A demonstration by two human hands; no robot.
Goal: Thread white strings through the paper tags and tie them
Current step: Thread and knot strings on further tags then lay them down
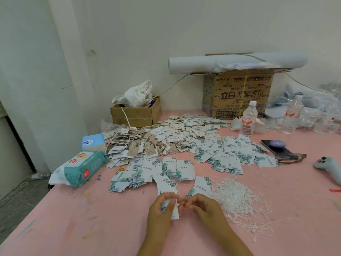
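Left hand point(160, 207) is curled around a leaf-printed paper tag point(175, 213), which is held upright just above the pink table point(92, 228), near its front edge. Right hand point(203, 206) is set against the tag's upper corner, its fingertips pinched on what appears to be the end of a white string point(180, 204); the string is too thin to be traced further.

The threading step is judged to be in hand. Whether the end is already through the hole cannot be told. For the next move, a steady hold on the tag is called for while the string is drawn through and then knotted.

Just to the right of the hands, a tangle of loose strings point(238, 202) is spread out. Beyond the hands, unthreaded tags point(169, 170) are scattered. Further back on the left, a heap of brown tags point(140, 147) is seen with strings attached, so part of the batch is judged done.
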